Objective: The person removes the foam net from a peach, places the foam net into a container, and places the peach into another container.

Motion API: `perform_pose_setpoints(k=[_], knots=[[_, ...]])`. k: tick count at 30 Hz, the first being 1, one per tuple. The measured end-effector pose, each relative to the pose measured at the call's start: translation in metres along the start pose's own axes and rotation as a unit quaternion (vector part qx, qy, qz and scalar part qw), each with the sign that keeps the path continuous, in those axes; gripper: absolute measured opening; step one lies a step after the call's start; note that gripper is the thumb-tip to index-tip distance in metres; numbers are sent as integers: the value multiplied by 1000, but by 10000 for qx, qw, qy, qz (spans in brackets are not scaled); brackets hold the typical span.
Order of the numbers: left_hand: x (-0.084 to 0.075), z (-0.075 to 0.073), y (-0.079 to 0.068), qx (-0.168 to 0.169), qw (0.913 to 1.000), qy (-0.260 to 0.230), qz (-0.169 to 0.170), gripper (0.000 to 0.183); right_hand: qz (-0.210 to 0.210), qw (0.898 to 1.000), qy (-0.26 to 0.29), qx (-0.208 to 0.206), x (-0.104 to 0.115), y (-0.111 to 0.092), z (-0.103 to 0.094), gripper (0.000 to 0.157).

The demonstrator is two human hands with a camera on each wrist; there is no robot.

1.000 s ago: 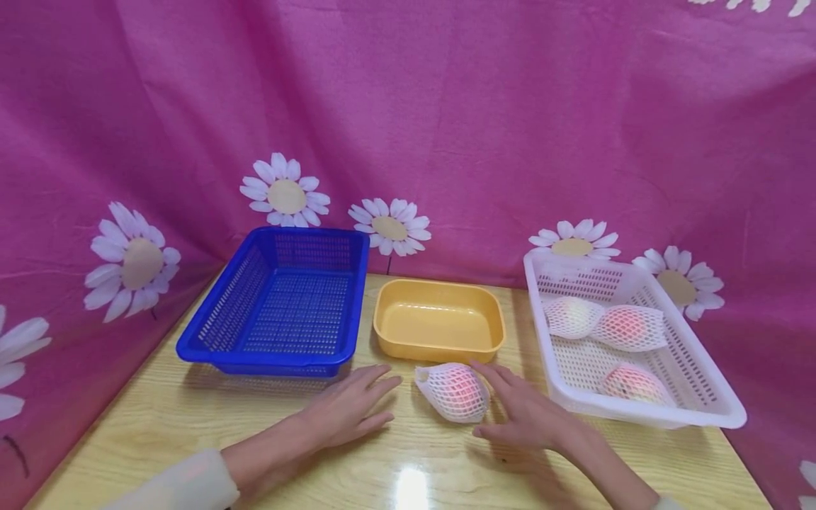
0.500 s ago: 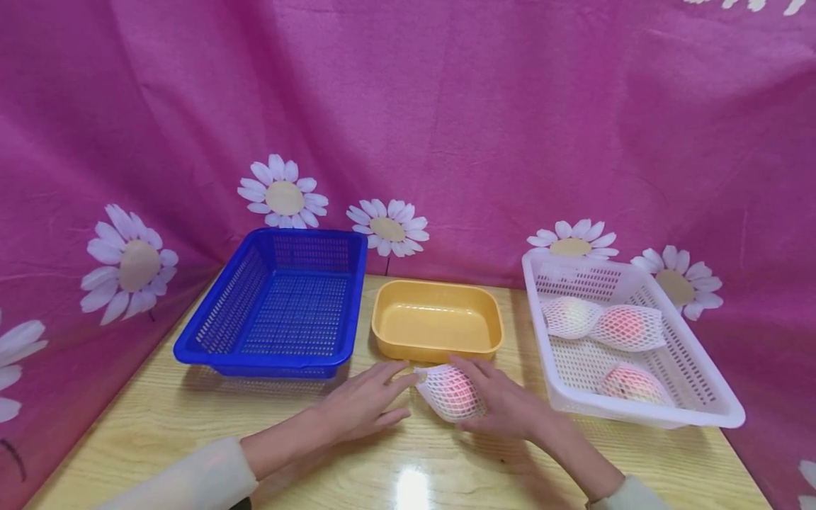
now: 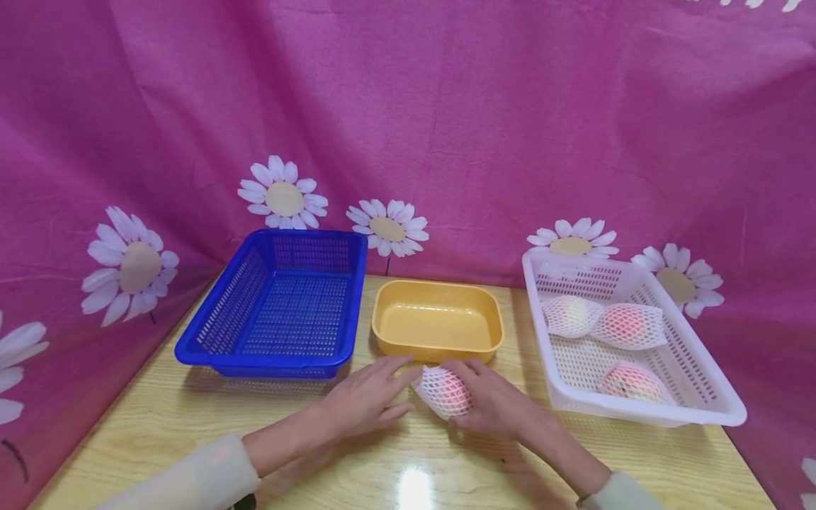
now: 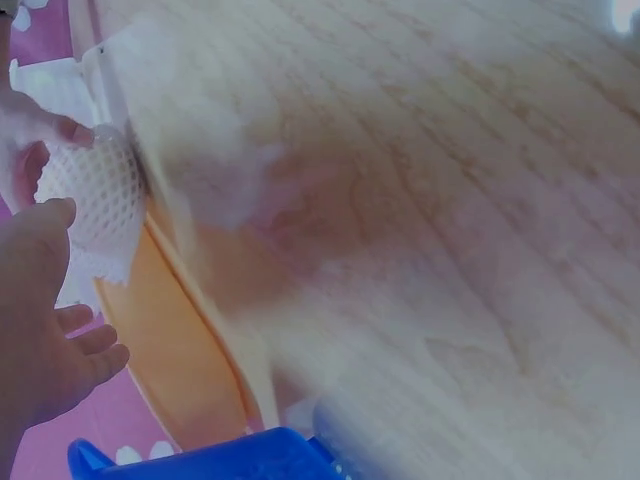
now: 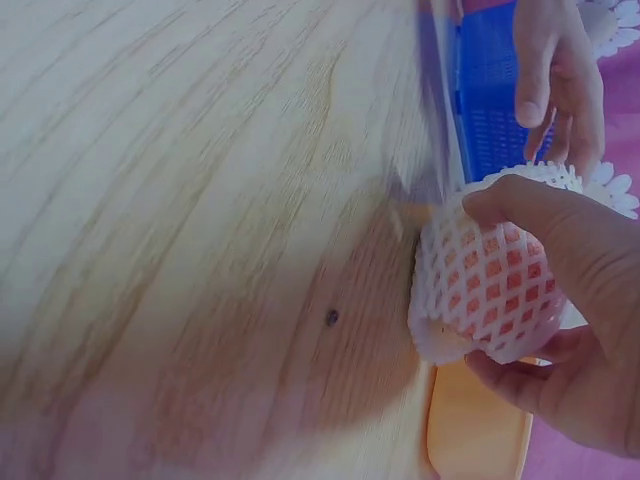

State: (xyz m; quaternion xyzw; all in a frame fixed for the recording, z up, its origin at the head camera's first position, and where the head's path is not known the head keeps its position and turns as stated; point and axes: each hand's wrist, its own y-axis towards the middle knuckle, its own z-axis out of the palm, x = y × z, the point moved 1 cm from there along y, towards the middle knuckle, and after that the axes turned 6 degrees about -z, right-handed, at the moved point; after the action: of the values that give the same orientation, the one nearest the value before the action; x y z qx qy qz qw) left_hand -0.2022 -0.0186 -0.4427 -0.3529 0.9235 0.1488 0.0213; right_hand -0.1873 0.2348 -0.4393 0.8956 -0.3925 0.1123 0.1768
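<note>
Pale sleeves [image 3: 213,471] framed the near side of a wood-grain worktop [image 3: 357,476], where a person leaned in over a single piece of wrapped produce. The right hand [image 3: 494,405] had it: thumb on the near flank and fingers round the far one, it gripped a pinkish fruit [image 3: 446,391] dressed in a white foam net [image 5: 450,290]. The left hand [image 3: 363,398] stood wide, fingers loosely extended and holding nothing, just beside the net's loose end; whether a fingertip brushed the foam could not be made out. The fruit thus lay between the two, inward of each, the right hand plainly the nearer. Its long axis appeared to run crosswise, from the right hand toward the left fingertips, although the gripping hand hid one end. From where I stood, I could not tell whether it bore on the wood or hung slightly above it.

Straight beyond the pair sat a shallow yellow tray [image 3: 440,327], near the outstretched fingertips. Ahead and outward of the left hand stood a blue slatted basket [image 3: 293,319]; ahead and outward of the right, a white basket [image 3: 637,409] carried three more netted fruits [image 3: 627,327]. Farthest from the hands hung a magenta curtain [image 3: 459,142] printed with daisies [image 3: 285,199].
</note>
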Motion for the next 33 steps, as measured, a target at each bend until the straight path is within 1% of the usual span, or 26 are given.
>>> perform_pose_setpoints(k=[3, 6, 9, 11, 14, 17, 22, 25, 28, 33], knots=[[1, -5, 3, -146, 9999, 62, 48, 58, -70, 9999, -112, -93, 2, 2, -2, 81], [1, -11, 5, -456, 9987, 141, 187, 58, -136, 9996, -173, -164, 4, 5, -8, 80], [2, -16, 8, -840, 9951, 332, 397, 56, -295, 9988, -235, -313, 7, 10, -16, 80], [2, -21, 11, -1023, 9925, 441, 509, 55, -407, 9976, -322, -448, 9, 13, -23, 81], [2, -28, 16, -1132, 9905, 469, 619, 54, -485, 9961, -428, -608, 12, 15, -33, 83], [2, -36, 22, -1233, 9891, 475, 655, 55, -436, 9950, -548, -715, 14, 17, -43, 85], [2, -54, 32, -1530, 9844, 406, 773, 52, -460, 9926, -720, -861, 16, 22, -57, 86], [1, -64, 36, -1581, 9834, 298, 839, 49, -423, 9921, -750, -917, 19, 23, -65, 88], [1, -71, 40, -1653, 9820, 191, 897, 47, -387, 9915, -737, -1003, 23, 24, -74, 89], [-2, -80, 46, -2145, 9712, 176, 1020, 39, -556, 9872, -895, -1197, 27, 27, -89, 88]])
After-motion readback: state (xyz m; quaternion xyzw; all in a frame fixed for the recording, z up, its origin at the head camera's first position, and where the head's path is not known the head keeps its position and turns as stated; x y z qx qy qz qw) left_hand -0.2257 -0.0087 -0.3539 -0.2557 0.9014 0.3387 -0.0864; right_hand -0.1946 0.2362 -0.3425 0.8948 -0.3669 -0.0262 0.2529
